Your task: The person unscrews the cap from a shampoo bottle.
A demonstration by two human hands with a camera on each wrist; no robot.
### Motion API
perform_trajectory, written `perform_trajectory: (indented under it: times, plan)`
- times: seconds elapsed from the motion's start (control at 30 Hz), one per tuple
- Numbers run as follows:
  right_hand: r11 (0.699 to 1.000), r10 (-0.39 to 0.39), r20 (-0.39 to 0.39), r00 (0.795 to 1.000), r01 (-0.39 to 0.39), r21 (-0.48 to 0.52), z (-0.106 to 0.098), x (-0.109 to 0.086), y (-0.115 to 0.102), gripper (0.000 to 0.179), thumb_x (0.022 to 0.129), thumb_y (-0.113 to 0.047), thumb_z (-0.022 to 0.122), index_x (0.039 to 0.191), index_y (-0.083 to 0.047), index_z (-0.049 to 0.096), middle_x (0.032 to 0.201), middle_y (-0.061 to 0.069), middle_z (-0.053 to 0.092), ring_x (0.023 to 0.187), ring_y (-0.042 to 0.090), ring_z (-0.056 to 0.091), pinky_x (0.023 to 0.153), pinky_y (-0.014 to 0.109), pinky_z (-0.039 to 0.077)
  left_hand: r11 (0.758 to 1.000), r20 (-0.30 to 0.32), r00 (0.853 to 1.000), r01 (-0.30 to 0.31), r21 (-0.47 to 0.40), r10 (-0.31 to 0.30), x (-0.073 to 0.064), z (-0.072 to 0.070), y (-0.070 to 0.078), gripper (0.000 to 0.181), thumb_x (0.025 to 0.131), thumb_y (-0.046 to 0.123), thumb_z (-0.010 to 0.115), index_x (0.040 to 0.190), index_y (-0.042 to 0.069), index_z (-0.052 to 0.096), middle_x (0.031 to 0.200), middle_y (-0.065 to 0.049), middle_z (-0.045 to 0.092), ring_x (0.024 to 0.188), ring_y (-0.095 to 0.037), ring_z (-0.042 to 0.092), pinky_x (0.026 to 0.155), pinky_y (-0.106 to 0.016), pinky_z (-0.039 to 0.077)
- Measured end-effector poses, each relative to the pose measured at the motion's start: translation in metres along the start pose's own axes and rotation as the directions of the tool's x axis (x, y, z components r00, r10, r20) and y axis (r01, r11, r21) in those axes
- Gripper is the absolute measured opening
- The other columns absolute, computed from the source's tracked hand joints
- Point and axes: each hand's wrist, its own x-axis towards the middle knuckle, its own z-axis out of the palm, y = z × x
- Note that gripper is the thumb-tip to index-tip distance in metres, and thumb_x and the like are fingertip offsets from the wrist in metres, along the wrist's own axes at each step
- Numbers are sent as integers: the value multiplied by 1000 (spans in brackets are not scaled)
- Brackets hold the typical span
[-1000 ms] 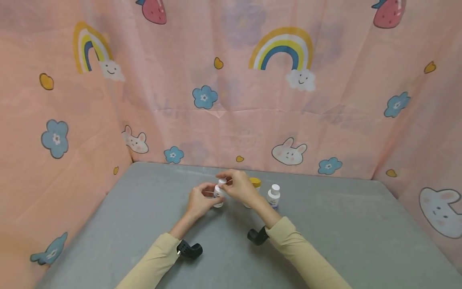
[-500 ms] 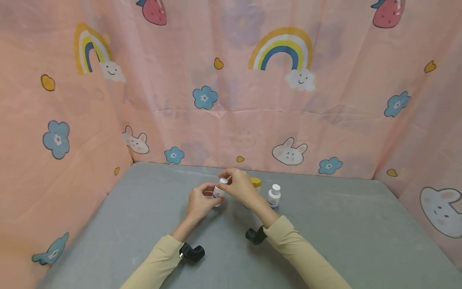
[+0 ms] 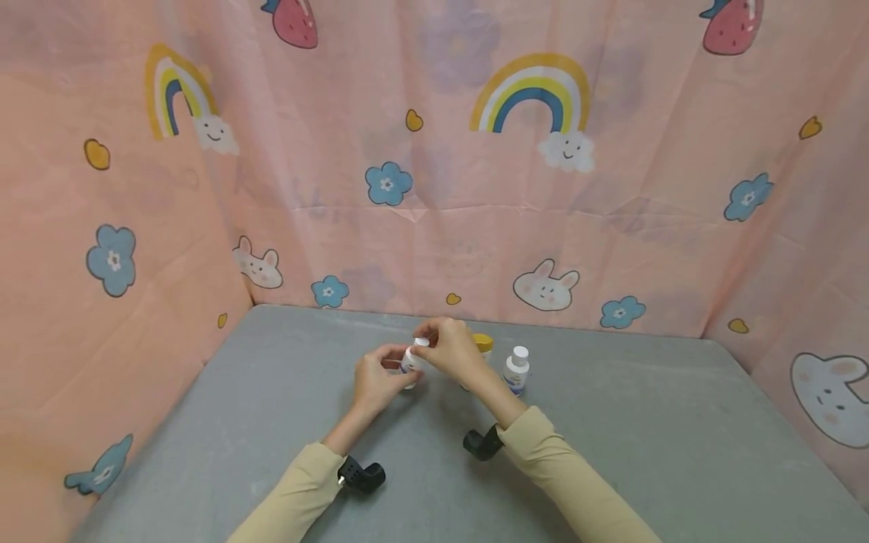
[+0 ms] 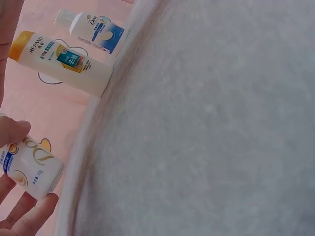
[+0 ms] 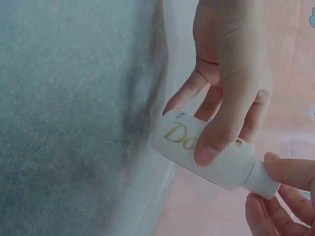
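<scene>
My left hand [image 3: 372,381] grips a small white Dove bottle [image 5: 221,164] by its body, thumb across the front and fingers behind. The bottle leans with its top to the right in the head view. At its top, my right hand [image 3: 451,353] pinches the white cap [image 5: 262,180] between thumb and fingers. The cap sits on the bottle's neck. In the left wrist view the bottle's lower label [image 4: 37,169] shows between the left fingers.
A white shampoo bottle with a yellow cap [image 3: 483,342] stands behind the right forearm, partly hidden. Right of it is another small white bottle [image 3: 516,373] with a blue label band, upright on the grey table [image 3: 645,422]. A pink patterned curtain [image 3: 448,226] borders the table.
The bottle has gone from nearly upright to leaning slightly right, and my right hand has shifted a little right with the cap. The grips look the same. The other bottles stay put.
</scene>
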Motion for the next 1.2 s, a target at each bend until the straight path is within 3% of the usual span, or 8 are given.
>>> perform_trajectory:
  times: [0.33, 0.5, 0.77, 1.0, 1.2]
  plan:
    - [992, -89, 67, 994, 82, 98, -2, 0, 3, 18, 82, -6, 74, 100, -2, 73, 98, 11, 73, 87, 23, 68, 79, 38, 57, 999, 19, 1000, 25, -23, -25, 0, -1, 0, 38, 67, 14, 86, 102, 7, 72, 92, -13, 74, 78, -25, 69, 65, -31, 56]
    - [995, -49, 64, 997, 43, 87, -3, -1, 1, 26, 83, -14, 75, 106, -4, 70, 102, 10, 71, 88, 23, 68, 75, 32, 57, 1000, 11, 1000, 23, -12, -22, 1, -2, 2, 37, 68, 13, 86, 102, 7, 72, 93, -14, 73, 80, -27, 69, 68, -35, 57]
    - [999, 37, 9, 999, -37, 12, -3, 0, -5, 21, 83, -21, 75, 99, -6, 70, 92, 5, 71, 77, 16, 65, 61, 24, 53, 1000, 1, 1000, 13, -1, -13, 5, -1, 3, 38, 68, 15, 86, 103, 9, 72, 94, -12, 73, 81, -28, 69, 68, -36, 57]
    - [1000, 18, -4, 1000, -18, 2, -3, 2, -4, 20, 81, -16, 77, 96, -4, 72, 89, 6, 73, 73, 15, 64, 59, 23, 52, 1000, 7, 1000, 1, 6, -1, 5, -1, 4, 37, 68, 16, 86, 102, 9, 72, 93, -12, 73, 80, -25, 69, 68, -34, 57]
    - [1000, -19, 32, 999, 19, 18, -4, 1, -3, 18, 83, -12, 74, 99, -4, 73, 95, 8, 73, 82, 19, 67, 68, 28, 56, 1000, 13, 1000, 1, 4, -1, 4, -1, 3, 38, 69, 16, 86, 102, 7, 72, 93, -12, 73, 79, -25, 69, 69, -35, 57]
